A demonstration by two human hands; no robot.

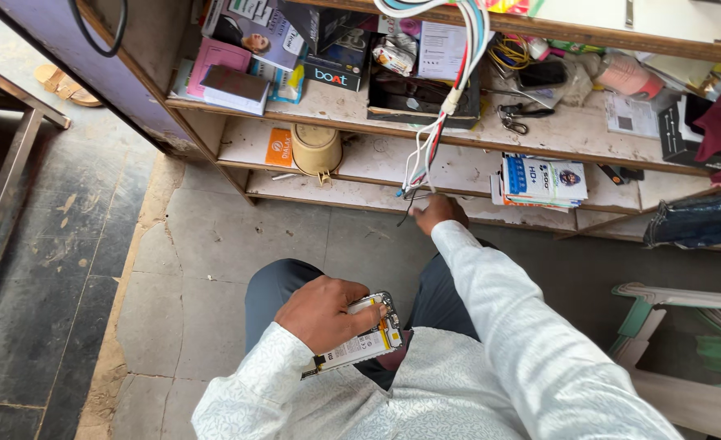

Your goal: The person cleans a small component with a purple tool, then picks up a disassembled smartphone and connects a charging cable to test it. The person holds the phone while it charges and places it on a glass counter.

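Step in hand: left hand (321, 314) holds an opened phone (366, 334) over the lap, while the right hand (439, 213) reaches out to the wires (422, 159) hanging in front of the shelf (360, 155).

Left grip: fingers wrapped over the phone's upper face, closed firmly on it — the back cover is off, with battery and board exposed.

Right grip: fingers curled around thin wire ends, or a small tool, at the shelf edge; whether they are pinched fully closed cannot be told.

Phone location: low centre of the view, at 6 o'clock from the wires, against the shirt (458, 383).

Phone axis: long axis runs from 8 o'clock to 2 o'clock; the camera end points toward 2 o'clock, open side up.

Wires: a bundle dropping from 12 o'clock, loose ends just above the right hand.

Next move, as judged: bringing the wire ends to the phone calls for a steady left hold and fine aim with the right — the exposed contacts are small.

Surroundings: boxes (336, 61) and a beige pot (317, 148) on the shelves, stacked chairs (694, 342) at 4 o'clock.
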